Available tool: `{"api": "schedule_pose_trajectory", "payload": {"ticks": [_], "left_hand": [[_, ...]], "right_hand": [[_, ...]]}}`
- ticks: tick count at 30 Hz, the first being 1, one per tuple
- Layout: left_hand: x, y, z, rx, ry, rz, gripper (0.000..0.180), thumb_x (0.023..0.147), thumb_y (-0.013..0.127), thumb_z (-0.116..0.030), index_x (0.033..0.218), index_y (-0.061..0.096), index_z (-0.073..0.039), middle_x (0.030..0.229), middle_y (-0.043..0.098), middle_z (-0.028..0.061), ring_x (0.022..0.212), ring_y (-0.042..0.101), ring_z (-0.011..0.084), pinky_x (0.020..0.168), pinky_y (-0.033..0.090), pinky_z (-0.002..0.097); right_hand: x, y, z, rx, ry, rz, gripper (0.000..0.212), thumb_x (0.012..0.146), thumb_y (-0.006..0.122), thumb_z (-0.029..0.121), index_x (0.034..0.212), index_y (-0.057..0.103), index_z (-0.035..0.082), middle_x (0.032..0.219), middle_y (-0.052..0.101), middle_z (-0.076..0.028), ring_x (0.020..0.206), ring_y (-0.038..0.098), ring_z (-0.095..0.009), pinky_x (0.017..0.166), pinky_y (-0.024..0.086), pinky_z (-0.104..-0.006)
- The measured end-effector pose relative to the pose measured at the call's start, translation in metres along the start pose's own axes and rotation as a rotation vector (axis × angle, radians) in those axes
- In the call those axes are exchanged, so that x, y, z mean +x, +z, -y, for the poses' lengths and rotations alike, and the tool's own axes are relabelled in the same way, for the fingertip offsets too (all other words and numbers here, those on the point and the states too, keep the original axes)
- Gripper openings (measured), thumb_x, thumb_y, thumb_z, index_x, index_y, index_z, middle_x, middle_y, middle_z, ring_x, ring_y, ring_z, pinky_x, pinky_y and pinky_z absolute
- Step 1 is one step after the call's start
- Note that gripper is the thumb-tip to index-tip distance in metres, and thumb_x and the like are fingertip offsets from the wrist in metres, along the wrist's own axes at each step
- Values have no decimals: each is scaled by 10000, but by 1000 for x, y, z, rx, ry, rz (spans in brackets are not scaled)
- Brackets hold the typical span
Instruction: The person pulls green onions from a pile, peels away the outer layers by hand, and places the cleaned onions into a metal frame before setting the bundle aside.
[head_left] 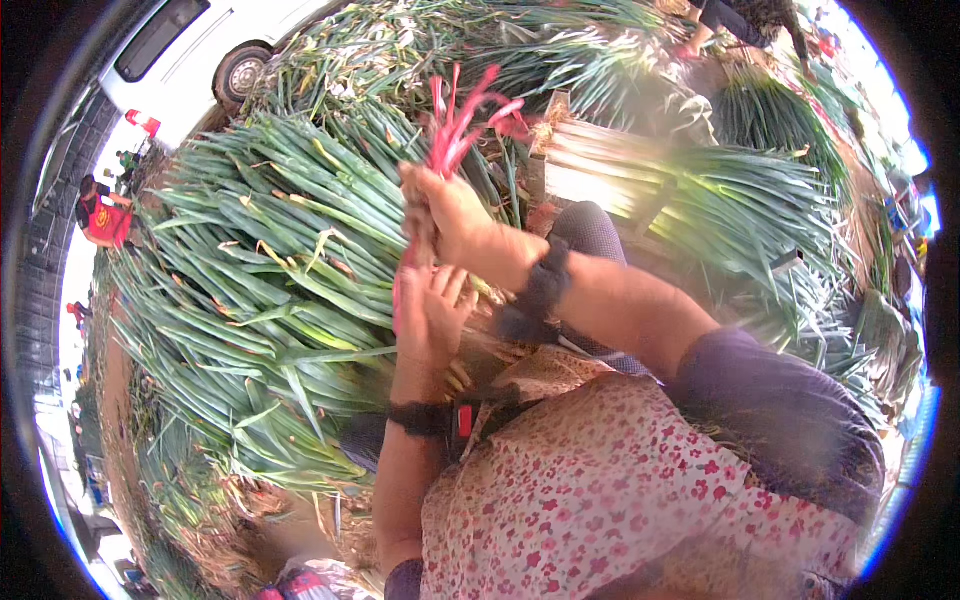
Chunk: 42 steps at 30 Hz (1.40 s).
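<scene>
My right hand [450, 215] is closed round a bunch of red plastic strips [455, 140], whose loose ends stick up above the fist. Just below it, my left hand [430, 318] has its fingers curled in, with the lower part of the red strips running along its outer side. Both hands are slightly blurred. Close by on the left lies a large heap of long green onions [270, 270], leaves pointing outward. To the right, a bunch of green onions with white stalks [610, 165] rests on a wooden stand [540, 175].
More green onions [570, 70] are piled at the back. A white van [190, 60] stands at the far left, near a person in a red apron [105, 220]. Another person [735, 20] bends at the back right. My knee [588, 228] is beside the stand.
</scene>
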<state>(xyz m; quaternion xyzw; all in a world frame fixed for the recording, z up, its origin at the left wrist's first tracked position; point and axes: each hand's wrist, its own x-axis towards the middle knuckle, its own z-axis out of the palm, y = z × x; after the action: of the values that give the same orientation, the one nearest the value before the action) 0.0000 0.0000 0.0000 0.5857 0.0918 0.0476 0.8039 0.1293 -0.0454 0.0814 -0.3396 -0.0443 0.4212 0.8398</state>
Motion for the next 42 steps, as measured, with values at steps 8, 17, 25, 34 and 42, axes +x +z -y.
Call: {"api": "schedule_pose_trajectory", "payload": {"ticks": [8,17,25,34,42], "left_hand": [[3,-9,-26,247,-60,-714,233,807,607,-319,740,574,-99,523,431,26,434,412,169,495,380,312],[-15,20,4,1533,-60,-237,143,722,570,-100,863,580,-83,881,578,132,855,554,343,634,455,424],[-29,9,4,1112,104,-198,173,763,546,7,927,566,-40,875,631,144,810,631,241,713,477,327],[1,41,32,841,203,-19,578,852,511,-366,1249,361,26,1284,348,179,1170,367,277,963,317,367],[20,88,-26,50,243,-262,394,892,414,-350,1126,460,-37,1056,527,129,933,539,233,801,480,361]], "right_hand": [[-78,-100,-34,-305,31,87,195,881,497,245,784,478,77,630,470,12,522,459,-102,458,381,-246],[1,-181,-100,-1535,-756,707,252,876,395,182,1020,517,16,913,595,-202,902,570,-289,801,433,-388],[-70,-106,-20,-1320,359,546,325,813,538,283,883,594,-30,744,619,-150,691,569,-253,670,448,-347],[-98,-157,-1,-84,312,483,213,773,632,168,929,621,23,808,634,-37,692,586,-144,640,492,-311],[-124,-176,30,-645,-149,191,380,837,562,381,835,612,4,681,572,-13,636,508,-112,587,430,-280]]}}
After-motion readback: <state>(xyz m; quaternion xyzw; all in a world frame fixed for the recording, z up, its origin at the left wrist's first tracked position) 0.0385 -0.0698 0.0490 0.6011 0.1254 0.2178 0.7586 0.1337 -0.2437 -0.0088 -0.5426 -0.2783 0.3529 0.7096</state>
